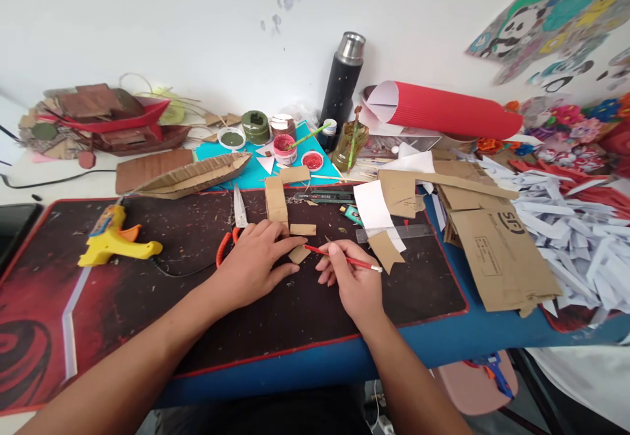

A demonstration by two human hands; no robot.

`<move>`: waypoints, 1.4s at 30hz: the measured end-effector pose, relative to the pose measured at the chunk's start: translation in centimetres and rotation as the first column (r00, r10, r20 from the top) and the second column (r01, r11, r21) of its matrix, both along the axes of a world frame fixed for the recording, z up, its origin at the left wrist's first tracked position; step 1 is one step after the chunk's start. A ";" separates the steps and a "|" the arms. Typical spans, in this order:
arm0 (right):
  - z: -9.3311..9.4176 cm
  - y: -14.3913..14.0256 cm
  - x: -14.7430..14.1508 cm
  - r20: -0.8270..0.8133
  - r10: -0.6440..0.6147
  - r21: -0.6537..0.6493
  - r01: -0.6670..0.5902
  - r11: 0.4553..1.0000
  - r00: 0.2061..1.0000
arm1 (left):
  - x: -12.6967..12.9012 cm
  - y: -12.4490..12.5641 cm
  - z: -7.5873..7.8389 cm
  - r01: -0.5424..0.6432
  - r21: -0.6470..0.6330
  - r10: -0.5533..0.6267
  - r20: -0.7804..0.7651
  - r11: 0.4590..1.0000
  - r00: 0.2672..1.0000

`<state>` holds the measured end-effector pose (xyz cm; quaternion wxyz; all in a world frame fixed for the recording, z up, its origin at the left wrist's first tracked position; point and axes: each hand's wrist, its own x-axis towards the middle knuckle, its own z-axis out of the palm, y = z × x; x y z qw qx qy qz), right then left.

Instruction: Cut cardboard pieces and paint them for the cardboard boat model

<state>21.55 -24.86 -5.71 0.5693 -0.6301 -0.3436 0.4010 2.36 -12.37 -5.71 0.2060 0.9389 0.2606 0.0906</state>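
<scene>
**Pencil tip on a small cardboard scrap, left hand pinning it**

We find the right hand (352, 277) with its fingers closed around a red pencil (343, 259), the tip angled toward the left fingertips and the butt end pointing away to the right. The tip meets a small cardboard piece (298, 254), which lies flat on the dark mat (147, 290). The left hand (256, 261) rests palm down, fingers together and extended, their tips pressing the near edge of that piece; it grips nothing.

Just beyond the left fingertips lie a second cardboard rectangle (302, 229) and a folded cardboard strip (276, 202). Behind the left knuckles sit scissors (235, 225) with orange handles, partly covered by the hand. Past the pencil's butt end we note a clear ruler (396, 232) and a brown cut-out (385, 250). Well to the left of the left wrist lies a yellow glue gun (114, 238).

In our judgement the mark is best made with the left fingertips pressing firmly close to the pencil tip, so the light scrap cannot swivel, and with a short, light stroke. The ruler is within reach should a straight line be wanted.
</scene>
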 end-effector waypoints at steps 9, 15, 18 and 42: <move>-0.2 -0.1 0.1 -0.007 0.007 0.003 -0.007 1.000 1.000 | -0.1 0.1 -0.3 -0.062 -0.021 0.063 0.027 0.998 0.998; -0.4 -0.1 0.1 0.021 0.065 0.005 -0.065 0.998 0.998 | -0.2 0.1 0.1 -0.045 -0.070 0.047 0.033 0.997 0.998; -0.4 -0.2 0.2 0.059 0.096 0.018 -0.097 0.995 0.994 | 0.1 -0.1 -0.1 -0.073 -0.046 0.075 0.040 0.996 0.996; -0.4 0.1 0.0 0.126 0.181 0.021 -0.185 0.982 0.975 | 0.4 -0.3 -0.5 -0.096 0.020 0.095 0.057 0.995 0.994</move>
